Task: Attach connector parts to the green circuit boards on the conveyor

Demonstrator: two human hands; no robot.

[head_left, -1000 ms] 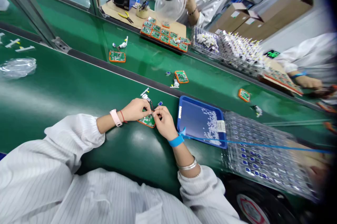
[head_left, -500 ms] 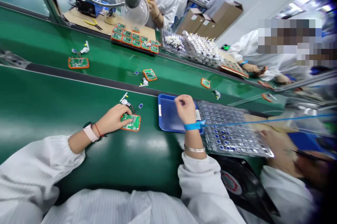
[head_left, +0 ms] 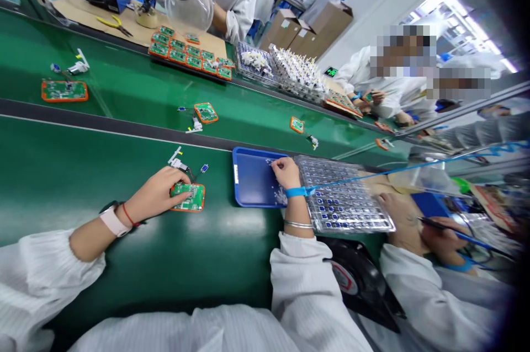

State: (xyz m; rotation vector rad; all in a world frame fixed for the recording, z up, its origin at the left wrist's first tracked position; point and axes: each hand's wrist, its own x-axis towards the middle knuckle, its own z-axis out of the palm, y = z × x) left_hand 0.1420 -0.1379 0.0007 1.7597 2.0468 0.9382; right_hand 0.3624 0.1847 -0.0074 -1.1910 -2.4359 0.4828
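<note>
Green conveyor belt [head_left: 124, 264] forms the work surface nearest the operator. On it lies a green circuit board [head_left: 187, 197] in an orange frame, directly beneath the left hand [head_left: 155, 189], which is closed, its fingers [head_left: 178, 180] curled over the board and pressing on it. Such a board should handle as light, stiff and fragile; take hold by the orange frame, clear of the mounted components. A thin wire lead [head_left: 190, 174] rises from the board toward a white connector [head_left: 177, 163] and a small blue connector [head_left: 204, 168], both just beyond it. The right hand [head_left: 285, 172] is over a blue plastic tray [head_left: 248, 175], fingertips [head_left: 275, 164] lowered above loose white parts [head_left: 280, 195]; whether they grip one cannot be told. Immediately right lies a clear blister tray [head_left: 343, 224] of blue components. Farther off, a second green belt [head_left: 124, 76] carries more framed boards [head_left: 186, 54], and cardboard boxes [head_left: 285, 32] stand beyond.
</note>
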